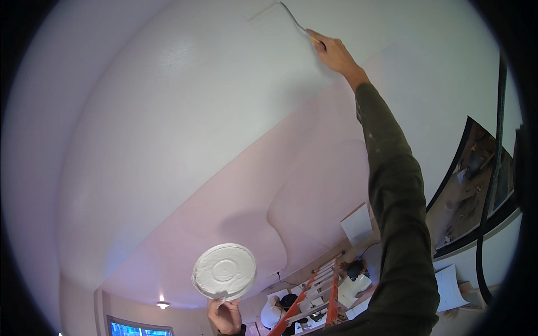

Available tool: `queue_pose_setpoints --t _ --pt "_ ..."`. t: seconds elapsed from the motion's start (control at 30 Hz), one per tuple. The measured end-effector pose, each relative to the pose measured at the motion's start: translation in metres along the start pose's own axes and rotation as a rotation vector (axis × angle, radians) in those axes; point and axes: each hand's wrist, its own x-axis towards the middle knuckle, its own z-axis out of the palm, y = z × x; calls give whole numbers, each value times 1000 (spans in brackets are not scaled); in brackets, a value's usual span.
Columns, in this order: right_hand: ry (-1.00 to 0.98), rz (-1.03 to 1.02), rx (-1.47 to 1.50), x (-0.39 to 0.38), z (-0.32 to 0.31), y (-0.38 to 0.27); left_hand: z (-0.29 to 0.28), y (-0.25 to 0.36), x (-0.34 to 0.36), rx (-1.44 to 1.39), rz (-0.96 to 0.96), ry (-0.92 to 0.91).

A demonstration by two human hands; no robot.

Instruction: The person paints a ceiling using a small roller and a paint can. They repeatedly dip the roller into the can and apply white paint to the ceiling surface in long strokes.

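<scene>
My right arm, in a dark sleeve with pale specks, stretches up to a white wall surface (168,112). The fingers of my right hand (336,55) are closed round the yellowish handle of a small paint roller (295,19). Its thin bent metal rod runs up to a pale, narrow head lying against the white surface near the top edge. Low in the view, my left hand (225,315) grips a round white lid (225,271) from below. White paint or paste is smeared across the lid's face, with a round ring showing in its middle.
Pink wall (241,207) borders the white area, with a curved edge. An orange ladder (332,302) stands below. Two other people (356,270) are near it, beside boards and papers. At right, a dark cable (492,185) hangs before a dark-framed pane (476,179). A lamp (162,305) glows lower left.
</scene>
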Motion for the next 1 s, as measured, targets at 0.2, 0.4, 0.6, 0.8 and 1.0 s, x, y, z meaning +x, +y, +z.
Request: queue_pose_setpoints --t 0.2,0.4,0.6,0.8,1.0 --pt "-82 87 -21 20 -11 -1 4 1 -4 28 13 11" --pt "-140 98 17 -57 -18 32 19 2 -7 -8 17 48" --pt "-127 118 29 -99 -16 53 17 0 -5 -23 11 30" --pt "-67 100 45 -46 -17 34 22 -1 -8 -9 36 65" --pt "-46 116 -7 30 -23 19 33 -3 -10 -8 65 72"
